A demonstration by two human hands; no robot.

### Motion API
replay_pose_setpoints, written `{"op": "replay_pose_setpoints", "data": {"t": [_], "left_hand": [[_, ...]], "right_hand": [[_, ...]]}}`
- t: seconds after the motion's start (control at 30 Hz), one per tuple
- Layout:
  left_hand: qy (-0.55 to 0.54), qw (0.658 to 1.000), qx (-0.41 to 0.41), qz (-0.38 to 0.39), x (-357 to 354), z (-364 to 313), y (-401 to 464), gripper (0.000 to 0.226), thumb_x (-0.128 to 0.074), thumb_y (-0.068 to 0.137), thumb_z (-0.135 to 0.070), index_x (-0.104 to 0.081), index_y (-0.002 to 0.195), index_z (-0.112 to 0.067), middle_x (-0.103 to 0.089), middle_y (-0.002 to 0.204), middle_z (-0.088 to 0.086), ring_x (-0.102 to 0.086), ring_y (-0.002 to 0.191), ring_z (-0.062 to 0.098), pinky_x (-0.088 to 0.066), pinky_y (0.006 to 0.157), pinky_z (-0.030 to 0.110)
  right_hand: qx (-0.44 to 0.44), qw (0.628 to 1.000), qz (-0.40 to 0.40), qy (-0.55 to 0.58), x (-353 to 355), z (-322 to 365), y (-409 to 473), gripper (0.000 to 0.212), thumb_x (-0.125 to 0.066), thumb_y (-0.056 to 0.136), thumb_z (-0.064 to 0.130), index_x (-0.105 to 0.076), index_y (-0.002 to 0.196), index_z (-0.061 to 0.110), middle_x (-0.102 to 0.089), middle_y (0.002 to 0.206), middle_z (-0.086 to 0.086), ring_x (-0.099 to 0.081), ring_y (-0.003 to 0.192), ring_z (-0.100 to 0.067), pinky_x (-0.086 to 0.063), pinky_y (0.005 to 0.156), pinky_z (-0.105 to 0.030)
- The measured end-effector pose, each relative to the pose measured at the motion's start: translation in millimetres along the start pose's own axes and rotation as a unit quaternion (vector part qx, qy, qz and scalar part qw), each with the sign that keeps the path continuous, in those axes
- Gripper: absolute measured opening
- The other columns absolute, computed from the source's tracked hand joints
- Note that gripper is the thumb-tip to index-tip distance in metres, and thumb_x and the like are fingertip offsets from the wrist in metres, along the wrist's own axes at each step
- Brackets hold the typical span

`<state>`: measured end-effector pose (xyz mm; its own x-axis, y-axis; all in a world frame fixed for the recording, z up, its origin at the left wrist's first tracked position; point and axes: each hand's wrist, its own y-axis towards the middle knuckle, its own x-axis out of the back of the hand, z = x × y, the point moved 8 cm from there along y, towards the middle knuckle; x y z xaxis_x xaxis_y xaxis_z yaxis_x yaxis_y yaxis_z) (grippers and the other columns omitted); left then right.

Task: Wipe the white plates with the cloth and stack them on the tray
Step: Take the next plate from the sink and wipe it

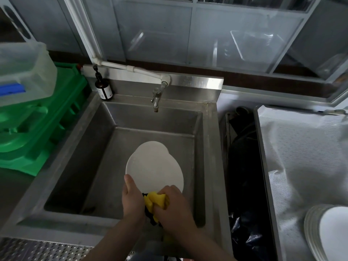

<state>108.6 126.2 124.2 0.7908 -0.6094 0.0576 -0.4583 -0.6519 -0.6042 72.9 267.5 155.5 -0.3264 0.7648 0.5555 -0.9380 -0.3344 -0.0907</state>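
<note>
White plate [154, 166] held tilted over the sink [75, 147]; left hand [131, 198] pinches its near rim, thumb on top; right hand [173, 202] fingers curled round the yellow cloth [156, 201] against the plate; likely stiff, wet-slippery, breakable; best gripped at the rim.

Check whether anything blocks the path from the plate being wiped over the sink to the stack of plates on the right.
Nothing visible blocks it. The plate, held by the left hand, would pass over the sink's right rim and a dark gap to the stack.
</note>
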Motion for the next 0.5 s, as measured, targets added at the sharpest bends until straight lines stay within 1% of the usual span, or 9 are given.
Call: {"op": "replay_pose_setpoints", "data": {"t": [0.07,0.13,0.23,0.33,0.4,0.47,0.5], "left_hand": [[0.002,1.0,0.003,0.006,-0.9,0.1,0.2,0.063,-0.029,0.101,-0.063,-0.051,0.14,-0.018,-0.064,0.124,0.01,-0.062,0.111,0.032,-0.049,0.101,0.048],[0.007,1.0,0.003,0.009,-1.4,-0.7,1.1,0.063,-0.029,0.101,-0.061,-0.052,0.139,-0.017,-0.064,0.123,0.01,-0.061,0.11,0.031,-0.049,0.1,0.046],[0.009,1.0,0.005,0.007,-0.7,-1.1,4.5,0.063,-0.029,0.102,-0.06,-0.052,0.14,-0.017,-0.064,0.125,0.01,-0.061,0.112,0.032,-0.048,0.102,0.046],[0.011,1.0,0.006,0.001,1.4,-0.2,9.5,0.064,-0.029,0.101,-0.061,-0.051,0.142,-0.016,-0.064,0.127,0.012,-0.061,0.112,0.033,-0.049,0.1,0.045],[0.006,1.0,0.009,-0.002,2.7,-0.1,12.8,0.064,-0.03,0.102,-0.06,-0.051,0.141,-0.014,-0.064,0.126,0.014,-0.062,0.11,0.034,-0.051,0.095,0.043],[-0.006,1.0,0.017,-0.009,4.2,0.0,14.4,0.065,-0.032,0.101,-0.061,-0.049,0.143,-0.014,-0.063,0.127,0.015,-0.062,0.11,0.035,-0.051,0.098,0.047],[-0.01,1.0,0.02,-0.011,4.4,0.3,16.0,0.065,-0.032,0.101,-0.06,-0.049,0.143,-0.013,-0.063,0.127,0.014,-0.062,0.11,0.035,-0.051,0.097,0.046]], "right_hand": [[0.01,1.0,0.005,0.003,-2.0,7.0,0.5,0.018,-0.063,0.083,0.037,-0.052,0.08,0.022,-0.048,0.082,0.011,-0.048,0.076,-0.007,-0.038,0.063,-0.019],[0.016,1.0,0.014,0.012,-2.1,8.5,1.7,0.019,-0.062,0.085,0.037,-0.053,0.081,0.022,-0.048,0.082,0.011,-0.048,0.077,-0.007,-0.039,0.064,-0.019],[0.026,0.999,0.044,-0.002,-3.5,6.3,3.6,0.019,-0.06,0.087,0.038,-0.055,0.085,0.02,-0.049,0.086,0.01,-0.049,0.08,-0.008,-0.046,0.068,-0.026],[0.045,0.996,0.07,-0.034,-5.2,2.3,5.5,0.014,-0.059,0.081,0.029,-0.054,0.087,0.019,-0.045,0.089,0.007,-0.047,0.078,-0.012,-0.043,0.066,-0.033],[0.052,0.994,0.077,-0.057,-5.4,-3.4,6.2,0.013,-0.056,0.078,0.029,-0.051,0.085,0.02,-0.043,0.088,0.007,-0.045,0.076,-0.014,-0.042,0.064,-0.036],[0.057,0.992,0.077,-0.08,-4.1,-9.0,6.4,0.012,-0.054,0.076,0.028,-0.049,0.083,0.02,-0.042,0.087,0.007,-0.045,0.074,-0.015,-0.042,0.062,-0.036],[0.063,0.992,0.075,-0.085,-2.8,-10.6,6.4,0.012,-0.054,0.076,0.026,-0.049,0.083,0.018,-0.042,0.086,0.007,-0.044,0.073,-0.014,-0.041,0.061,-0.034]]}}
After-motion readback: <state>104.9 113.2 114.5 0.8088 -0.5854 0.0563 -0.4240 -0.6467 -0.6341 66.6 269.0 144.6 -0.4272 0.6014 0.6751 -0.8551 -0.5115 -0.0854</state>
